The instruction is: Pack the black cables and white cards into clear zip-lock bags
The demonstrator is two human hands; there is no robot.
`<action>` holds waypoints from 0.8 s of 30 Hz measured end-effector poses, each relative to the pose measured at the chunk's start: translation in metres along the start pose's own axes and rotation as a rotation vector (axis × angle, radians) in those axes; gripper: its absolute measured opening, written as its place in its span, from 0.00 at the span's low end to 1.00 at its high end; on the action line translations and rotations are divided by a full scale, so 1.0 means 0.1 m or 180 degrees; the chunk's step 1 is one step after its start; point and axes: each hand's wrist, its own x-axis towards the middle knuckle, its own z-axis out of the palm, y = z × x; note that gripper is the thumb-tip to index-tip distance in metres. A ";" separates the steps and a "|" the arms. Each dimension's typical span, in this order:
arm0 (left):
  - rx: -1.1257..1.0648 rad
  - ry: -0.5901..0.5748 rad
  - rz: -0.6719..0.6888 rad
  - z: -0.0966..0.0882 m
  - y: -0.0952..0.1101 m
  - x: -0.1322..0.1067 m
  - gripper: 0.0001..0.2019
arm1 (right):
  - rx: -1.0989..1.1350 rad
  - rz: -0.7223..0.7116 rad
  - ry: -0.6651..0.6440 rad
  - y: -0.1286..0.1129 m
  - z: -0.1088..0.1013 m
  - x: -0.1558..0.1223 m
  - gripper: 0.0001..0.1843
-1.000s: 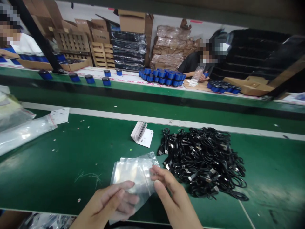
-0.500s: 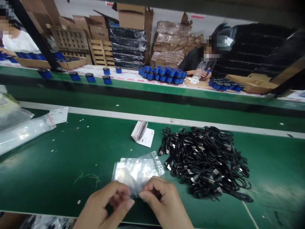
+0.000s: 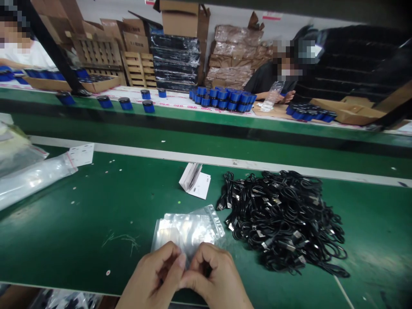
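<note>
A clear zip-top plastic bag (image 3: 186, 229) lies on the green bench mat (image 3: 96, 214), its ridged seal toward the upper right. My left hand (image 3: 151, 270) and my right hand (image 3: 212, 274) meet at its near edge, fingertips pinching the film together. To the right of my hands sits a tangled heap of black USB cables (image 3: 280, 219), not touching them. Beyond the bag lies a small white booklet (image 3: 195, 181).
Clear plastic sheeting (image 3: 32, 180) and a white card (image 3: 81, 154) lie at the bench's left. Across a green conveyor (image 3: 206, 128), blue-banded jars (image 3: 222, 98) stand on a far bench, where a co-worker (image 3: 267, 79) holds a plastic bag. Cartons and pallets stand behind.
My hands have drawn together from apart and now pinch the bag's near edge. The bag lies flatter on the mat, and the view has shifted slightly.
</note>
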 end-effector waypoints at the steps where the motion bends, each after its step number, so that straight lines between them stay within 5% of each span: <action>1: -0.0064 -0.0018 -0.0013 0.00 -0.01 0.00 0.18 | 0.0000 0.0042 0.0005 0.00 0.00 0.00 0.21; 4: -0.0376 -0.0137 -0.0121 0.01 -0.04 0.01 0.17 | 0.0084 0.0130 0.0043 -0.03 -0.03 -0.01 0.18; 8: -0.0071 -0.0288 0.0212 0.01 -0.09 0.01 0.15 | 0.0007 -0.0270 -0.0010 -0.05 -0.07 -0.03 0.02; 10: 0.0416 -0.0225 0.0558 0.01 -0.13 0.02 0.14 | -0.0339 -0.0672 0.0037 -0.03 -0.06 -0.05 0.09; 17: 0.1761 0.0504 0.1671 0.04 -0.26 0.06 0.14 | -0.1838 -0.1772 0.1595 0.08 0.15 -0.05 0.13; 24: 0.1984 0.0698 0.1801 0.06 -0.23 0.03 0.12 | -0.2297 -0.1199 0.1730 0.07 0.10 0.01 0.14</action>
